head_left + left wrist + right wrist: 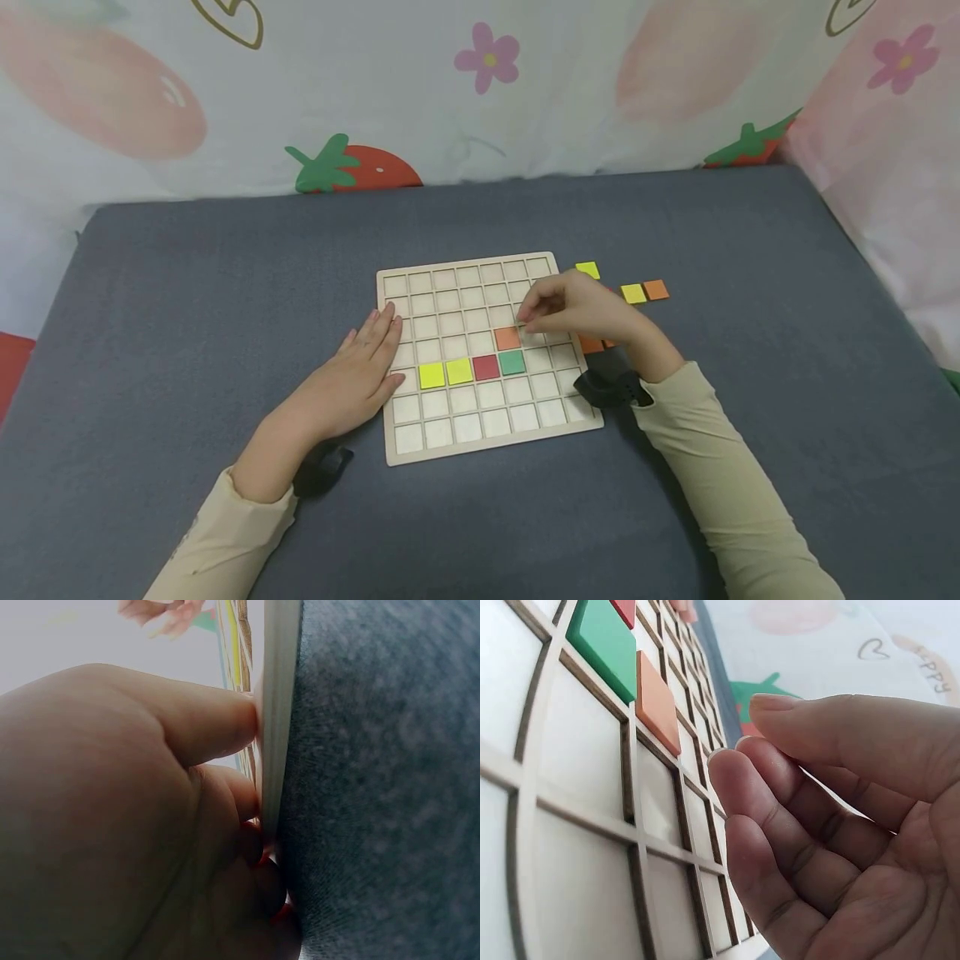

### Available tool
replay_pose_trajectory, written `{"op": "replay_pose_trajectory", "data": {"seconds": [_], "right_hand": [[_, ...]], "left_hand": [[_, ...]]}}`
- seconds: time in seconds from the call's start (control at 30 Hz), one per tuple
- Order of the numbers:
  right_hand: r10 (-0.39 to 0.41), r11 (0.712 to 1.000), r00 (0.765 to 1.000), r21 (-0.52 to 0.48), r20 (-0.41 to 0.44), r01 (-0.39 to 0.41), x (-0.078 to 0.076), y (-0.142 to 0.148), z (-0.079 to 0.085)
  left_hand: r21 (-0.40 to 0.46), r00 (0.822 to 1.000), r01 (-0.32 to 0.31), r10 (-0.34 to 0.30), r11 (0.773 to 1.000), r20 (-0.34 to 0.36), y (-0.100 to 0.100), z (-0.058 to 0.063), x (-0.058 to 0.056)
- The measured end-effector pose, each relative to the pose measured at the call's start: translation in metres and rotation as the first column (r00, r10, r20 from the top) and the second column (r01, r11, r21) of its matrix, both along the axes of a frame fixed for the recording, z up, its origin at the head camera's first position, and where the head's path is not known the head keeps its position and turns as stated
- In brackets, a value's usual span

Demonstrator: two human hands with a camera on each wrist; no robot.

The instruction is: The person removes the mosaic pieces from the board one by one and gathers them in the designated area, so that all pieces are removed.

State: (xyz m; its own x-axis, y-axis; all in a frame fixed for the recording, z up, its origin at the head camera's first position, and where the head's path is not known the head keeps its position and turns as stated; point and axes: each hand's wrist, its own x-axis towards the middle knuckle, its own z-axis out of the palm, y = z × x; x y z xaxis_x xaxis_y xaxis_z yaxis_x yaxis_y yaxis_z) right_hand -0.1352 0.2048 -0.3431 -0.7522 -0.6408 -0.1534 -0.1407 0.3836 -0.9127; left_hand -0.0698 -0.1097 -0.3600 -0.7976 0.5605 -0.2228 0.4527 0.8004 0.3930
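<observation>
A pale wooden grid board (495, 443) lies on the grey cloth. My left hand (360, 375) rests along its left edge with fingers extended; in the left wrist view, the thumb (214, 724) presses against the board's side. In one row sit two yellow tiles (446, 373), a red tile (486, 367) and a green tile (512, 362). Directly behind the green one is an orange tile (507, 338) in its cell. Over the board's right part hovers my right hand (573, 307), fingers loosely bent. The right wrist view shows nothing between its thumb and fingers (739, 780).
Loose tiles lie right of the board: a yellow one (588, 270) behind my right hand, a yellow (633, 293) beside an orange (656, 290), and orange ones (591, 344) partly under the wrist. A patterned curtain (555, 100) hangs behind the table (225, 275).
</observation>
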Motion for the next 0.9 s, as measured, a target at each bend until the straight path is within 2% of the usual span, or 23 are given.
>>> {"op": "replay_pose_trajectory", "data": {"seconds": [0.27, 0.57, 0.9], "right_hand": [[0.002, 1.0, 1.0, -0.016, 0.011, -0.002, -0.001, -0.006, -0.004], [-0.011, 0.997, 0.997, 0.074, -0.071, 0.017, 0.002, -0.012, -0.009], [-0.024, 0.993, 0.996, 0.115, -0.088, 0.035, 0.002, -0.015, -0.012]], "left_hand": [[0.0, 1.0, 0.0, 0.0, 1.0, 0.006, 0.001, 0.0, 0.0], [-0.007, 1.0, -0.001, 0.001, 1.0, 0.012, 0.001, 0.0, 0.0], [-0.019, 1.0, -0.002, 0.003, 1.0, 0.024, 0.0, -0.002, -0.001]]}}
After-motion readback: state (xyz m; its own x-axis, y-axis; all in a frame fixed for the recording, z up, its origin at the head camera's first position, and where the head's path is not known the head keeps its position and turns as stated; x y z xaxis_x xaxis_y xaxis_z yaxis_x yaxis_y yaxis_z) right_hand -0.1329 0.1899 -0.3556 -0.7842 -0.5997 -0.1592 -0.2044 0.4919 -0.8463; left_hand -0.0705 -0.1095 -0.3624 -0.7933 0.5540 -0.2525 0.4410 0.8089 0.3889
